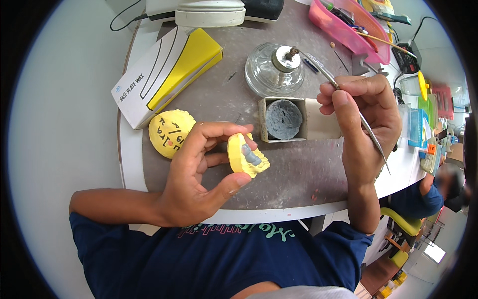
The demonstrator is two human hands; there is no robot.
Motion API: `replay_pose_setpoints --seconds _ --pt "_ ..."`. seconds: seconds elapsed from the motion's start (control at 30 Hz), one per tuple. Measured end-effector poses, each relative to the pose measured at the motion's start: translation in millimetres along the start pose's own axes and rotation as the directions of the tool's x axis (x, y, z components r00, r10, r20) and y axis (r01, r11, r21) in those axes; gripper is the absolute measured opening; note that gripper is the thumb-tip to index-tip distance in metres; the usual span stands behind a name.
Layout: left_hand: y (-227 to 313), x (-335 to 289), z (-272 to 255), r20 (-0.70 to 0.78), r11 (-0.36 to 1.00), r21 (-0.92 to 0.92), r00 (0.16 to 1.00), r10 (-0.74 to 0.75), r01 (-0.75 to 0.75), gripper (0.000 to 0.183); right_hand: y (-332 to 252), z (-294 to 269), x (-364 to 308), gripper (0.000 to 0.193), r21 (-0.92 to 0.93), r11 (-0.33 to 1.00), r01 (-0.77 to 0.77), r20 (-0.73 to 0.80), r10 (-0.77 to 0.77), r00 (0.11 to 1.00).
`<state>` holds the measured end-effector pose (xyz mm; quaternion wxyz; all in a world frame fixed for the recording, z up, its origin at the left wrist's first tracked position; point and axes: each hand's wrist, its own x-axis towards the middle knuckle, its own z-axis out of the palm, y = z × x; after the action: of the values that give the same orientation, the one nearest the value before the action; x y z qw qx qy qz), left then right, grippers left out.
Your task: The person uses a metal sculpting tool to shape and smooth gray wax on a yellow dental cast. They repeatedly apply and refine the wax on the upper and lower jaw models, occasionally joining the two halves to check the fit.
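My left hand (199,169) grips a yellow dental cast (236,155) between thumb and fingers, above the near part of the bench. Grey-blue wax (250,155) covers a few of its teeth. In my right hand (369,117), pinched between thumb and fingers, is a slim metal wax carver (368,130). One end of the carver reaches to the wick of a glass spirit lamp (271,74); the other, pointed end slants down past my palm. I cannot make out a flame. Below the lamp, an open small box (263,122) holds a round block of grey wax (284,119).
Behind my left hand lies a second yellow cast (167,132) with handwriting, beside a white and yellow carton (164,74). A pink basket (343,35) of tools stands far right, near plastic containers (418,127). Another person (418,199) sits at the right.
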<state>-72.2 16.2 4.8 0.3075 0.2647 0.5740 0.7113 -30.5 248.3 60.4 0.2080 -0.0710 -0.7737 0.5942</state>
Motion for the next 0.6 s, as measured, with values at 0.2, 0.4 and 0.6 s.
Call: replay_pose_setpoints --seconds 0.2,0.4,0.6 --pt "-6 2 -2 0.024 0.995 0.026 0.995 0.096 -0.097 0.053 -8 -12 -24 0.015 -0.057 0.997 0.050 0.074 -0.046 0.996" --pt "-8 6 -1 0.053 0.994 -0.001 0.992 0.112 -0.113 0.052 8 -14 -43 0.013 -0.182 0.982 -0.042 0.157 0.072 0.985" --pt "-8 7 -3 0.079 0.993 0.002 0.990 0.118 -0.118 0.052 18 -11 -40 0.012 -0.211 0.977 -0.032 0.182 0.071 0.981"
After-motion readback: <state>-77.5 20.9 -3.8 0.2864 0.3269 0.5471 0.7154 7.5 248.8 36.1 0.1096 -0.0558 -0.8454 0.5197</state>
